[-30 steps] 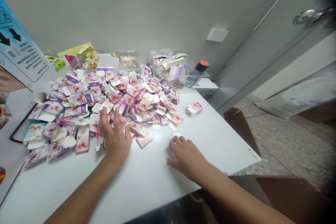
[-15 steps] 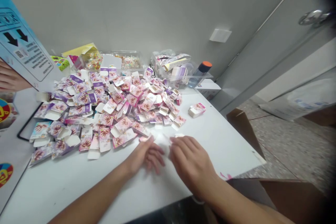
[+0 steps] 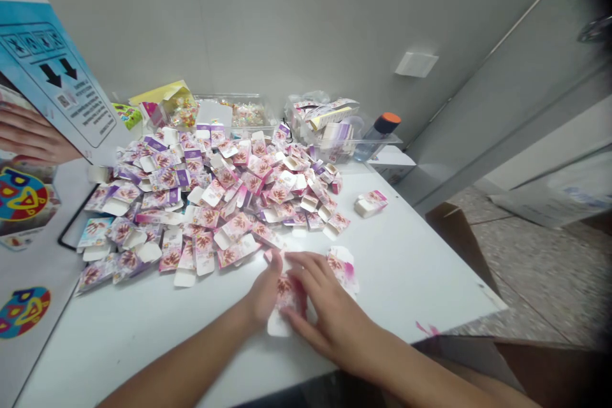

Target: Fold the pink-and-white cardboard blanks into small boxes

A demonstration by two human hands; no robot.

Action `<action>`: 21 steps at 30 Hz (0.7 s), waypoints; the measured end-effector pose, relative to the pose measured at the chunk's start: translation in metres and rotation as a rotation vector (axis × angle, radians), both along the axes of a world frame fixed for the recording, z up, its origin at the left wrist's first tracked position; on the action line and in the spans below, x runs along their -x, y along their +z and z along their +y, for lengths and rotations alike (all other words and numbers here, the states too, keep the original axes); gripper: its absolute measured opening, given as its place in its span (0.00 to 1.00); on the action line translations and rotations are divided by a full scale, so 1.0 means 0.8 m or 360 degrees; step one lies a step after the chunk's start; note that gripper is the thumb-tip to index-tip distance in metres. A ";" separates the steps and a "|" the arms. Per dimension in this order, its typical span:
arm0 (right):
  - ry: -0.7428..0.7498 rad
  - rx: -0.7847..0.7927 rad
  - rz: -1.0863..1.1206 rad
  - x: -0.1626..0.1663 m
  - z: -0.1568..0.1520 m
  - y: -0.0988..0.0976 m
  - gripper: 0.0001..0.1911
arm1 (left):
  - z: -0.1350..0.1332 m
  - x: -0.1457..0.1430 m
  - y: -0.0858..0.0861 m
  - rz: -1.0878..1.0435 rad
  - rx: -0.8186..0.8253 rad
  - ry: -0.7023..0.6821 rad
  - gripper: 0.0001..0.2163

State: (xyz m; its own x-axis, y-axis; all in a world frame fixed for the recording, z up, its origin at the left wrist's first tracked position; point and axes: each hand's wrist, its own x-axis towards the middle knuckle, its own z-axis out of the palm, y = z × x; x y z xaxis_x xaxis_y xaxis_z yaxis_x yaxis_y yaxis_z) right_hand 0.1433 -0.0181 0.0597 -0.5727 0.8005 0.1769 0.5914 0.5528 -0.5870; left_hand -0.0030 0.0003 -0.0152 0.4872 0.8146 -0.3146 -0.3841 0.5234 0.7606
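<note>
Both my hands meet at the near middle of the white table (image 3: 411,268). My left hand (image 3: 262,293) and my right hand (image 3: 325,312) are closed together on one small flat pink-and-white carton (image 3: 285,296). Another flat carton (image 3: 343,264) lies just right of my right hand's fingers. Behind my hands spreads a large pile of several similar unfolded cartons (image 3: 215,197). A single folded-up little box (image 3: 370,203) sits apart at the pile's right.
Clear plastic bins (image 3: 335,131) and a bottle with an orange cap (image 3: 380,131) stand against the wall. Another person's hand (image 3: 33,134) holds a blue printed card (image 3: 57,83) at far left. Cardboard boxes (image 3: 449,229) stand beyond the table's right edge.
My left hand left the pile and came right to join my right hand. Both hands drew nearer to me and now hold one carton between them. The camera turned slightly.
</note>
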 end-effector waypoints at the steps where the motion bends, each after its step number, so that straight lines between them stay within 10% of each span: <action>1: -0.0049 0.0070 0.0088 -0.001 0.001 0.000 0.12 | 0.000 0.000 -0.002 0.0054 -0.0024 0.0033 0.35; 11: -0.0398 0.0280 0.0455 -0.003 0.014 -0.027 0.07 | 0.006 -0.006 0.006 -0.0202 0.0015 0.0212 0.21; 21: -0.0273 0.0220 0.0397 0.009 0.006 -0.023 0.03 | 0.006 0.004 -0.001 -0.0216 0.0121 -0.0114 0.23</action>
